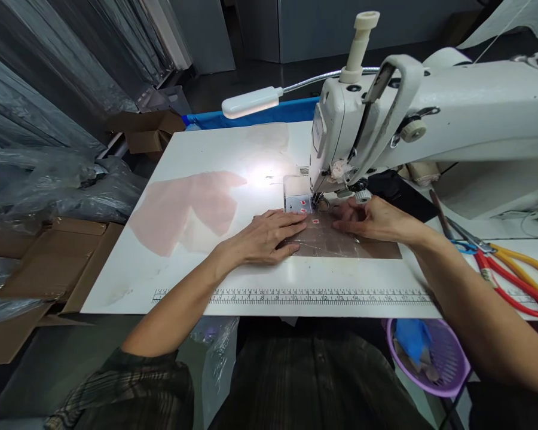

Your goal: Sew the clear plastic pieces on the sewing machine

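A white sewing machine (341, 125) stands on the right, its presser foot (316, 200) down close to the metal plate. Under and in front of the foot lies a thin, see-through brownish fabric (325, 239); small red marks show through it. My left hand (273, 236) lies flat on this fabric, left of the foot, fingers stretched out. Just right of the needle, my right hand (367, 220) has its fingers curled together at the fabric, seemingly pinching it; its fingertips are partly hidden. Sheer pink fabric pieces (190, 206) are spread on the white tabletop (130, 280) to the left.
Scissors with red handles (515, 292) and yellow handles (526, 263) lie at the right. A printed ruler (296, 297) runs along the front edge. A lamp (251, 103) hangs above. Cardboard boxes (58, 257) stand left; a purple basket (452, 358) is below right.
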### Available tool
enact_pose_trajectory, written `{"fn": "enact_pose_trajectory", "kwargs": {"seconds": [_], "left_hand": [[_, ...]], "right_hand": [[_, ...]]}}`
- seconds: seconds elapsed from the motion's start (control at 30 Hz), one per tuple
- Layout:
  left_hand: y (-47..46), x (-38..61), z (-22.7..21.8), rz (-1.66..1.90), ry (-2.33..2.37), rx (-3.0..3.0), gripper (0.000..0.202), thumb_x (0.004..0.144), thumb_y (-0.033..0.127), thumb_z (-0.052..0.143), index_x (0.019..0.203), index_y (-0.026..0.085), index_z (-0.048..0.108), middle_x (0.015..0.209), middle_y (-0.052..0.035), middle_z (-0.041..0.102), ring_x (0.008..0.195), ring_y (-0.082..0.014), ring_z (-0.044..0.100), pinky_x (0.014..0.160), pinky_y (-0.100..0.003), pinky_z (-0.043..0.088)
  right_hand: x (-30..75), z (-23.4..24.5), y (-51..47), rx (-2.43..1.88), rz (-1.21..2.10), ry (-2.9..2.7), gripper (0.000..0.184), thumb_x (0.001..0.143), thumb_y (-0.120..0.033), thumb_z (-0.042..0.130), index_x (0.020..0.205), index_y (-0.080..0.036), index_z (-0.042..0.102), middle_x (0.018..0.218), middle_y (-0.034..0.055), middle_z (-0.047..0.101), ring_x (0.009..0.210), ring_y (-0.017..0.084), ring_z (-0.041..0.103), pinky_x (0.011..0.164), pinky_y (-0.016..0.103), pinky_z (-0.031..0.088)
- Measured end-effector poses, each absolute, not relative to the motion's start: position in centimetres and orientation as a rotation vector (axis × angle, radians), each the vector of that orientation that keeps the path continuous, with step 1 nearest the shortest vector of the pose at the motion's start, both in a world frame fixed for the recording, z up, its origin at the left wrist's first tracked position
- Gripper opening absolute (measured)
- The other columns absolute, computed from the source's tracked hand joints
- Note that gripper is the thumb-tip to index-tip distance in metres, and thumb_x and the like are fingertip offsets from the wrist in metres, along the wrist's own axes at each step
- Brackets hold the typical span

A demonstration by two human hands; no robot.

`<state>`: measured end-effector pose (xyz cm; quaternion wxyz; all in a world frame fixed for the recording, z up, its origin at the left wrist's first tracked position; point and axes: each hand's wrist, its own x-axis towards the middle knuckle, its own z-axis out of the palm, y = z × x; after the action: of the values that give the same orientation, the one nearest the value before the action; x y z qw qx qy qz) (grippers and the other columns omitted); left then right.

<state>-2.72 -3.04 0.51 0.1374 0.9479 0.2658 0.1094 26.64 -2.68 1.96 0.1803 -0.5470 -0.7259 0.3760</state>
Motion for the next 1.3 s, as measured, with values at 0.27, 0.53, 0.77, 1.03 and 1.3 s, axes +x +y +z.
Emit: {"fn": "enact_pose_trajectory", "kwargs": {"seconds": [0.27,0.53,0.77,1.03,1.3], "left_hand": [[-5.6,-3.7,5.9,0.293,0.992,2.127,0.063,0.096,0.059,0.056,0.141,0.014,0.054,0.115,-0.0131,0.072,0.097,-0.0214,0.07,0.08,-0.033,0.058],[-4.0,-4.0,4.1,0.314,1.121,1.486,0.09,0.082,0.056,0.075,0.149,0.008,0.039,0.088,-0.0064,0.07,0.065,-0.0161,0.069,0.061,-0.028,0.053],[-4.2,-4.4,3.4,0.361,1.21,1.599,0.069,0.085,0.025,0.072,0.145,0.01,0.043,0.076,0.0001,0.068,0.059,-0.0122,0.067,0.059,-0.026,0.051],[-3.7,-3.4,1.8,0.668,1.332,1.613,0.071,0.083,0.035,0.078,0.142,0.013,0.045,0.087,-0.0023,0.071,0.062,-0.0131,0.069,0.061,-0.028,0.057],[-2.4,-5.0,2.0,0.668,1.383,1.588,0.056,0.08,0.03,0.08,0.128,0.015,0.058,0.076,-0.0005,0.07,0.049,-0.0084,0.054,0.053,-0.027,0.047]], "right_hand": [[23.3,2.5,-4.5,-1.397,1.638,-1.604,0.04,0.07,-0.051,0.083,0.088,-0.017,0.068,0.062,-0.003,0.055,0.051,0.008,0.045,0.043,0.022,0.035],[20.8,2.1,-4.8,-1.158,1.66,-1.612,0.039,0.088,-0.051,0.069,0.109,-0.017,0.07,0.096,0.0088,0.075,0.085,0.018,0.071,0.081,0.034,0.061],[23.1,-0.6,-5.2,-0.968,0.335,-2.515,0.039,0.098,-0.027,0.046,0.128,-0.018,0.07,0.11,0.016,0.066,0.102,0.027,0.061,0.09,0.045,0.054],[24.0,-1.1,-3.0,-1.086,0.212,-2.506,0.044,0.1,-0.033,0.043,0.137,-0.021,0.065,0.107,0.0144,0.065,0.093,0.025,0.06,0.082,0.04,0.055],[24.5,-1.5,-3.5,-0.939,0.331,-2.429,0.039,0.1,-0.034,0.047,0.13,-0.026,0.07,0.109,0.0115,0.065,0.098,0.022,0.061,0.088,0.039,0.053]]}}
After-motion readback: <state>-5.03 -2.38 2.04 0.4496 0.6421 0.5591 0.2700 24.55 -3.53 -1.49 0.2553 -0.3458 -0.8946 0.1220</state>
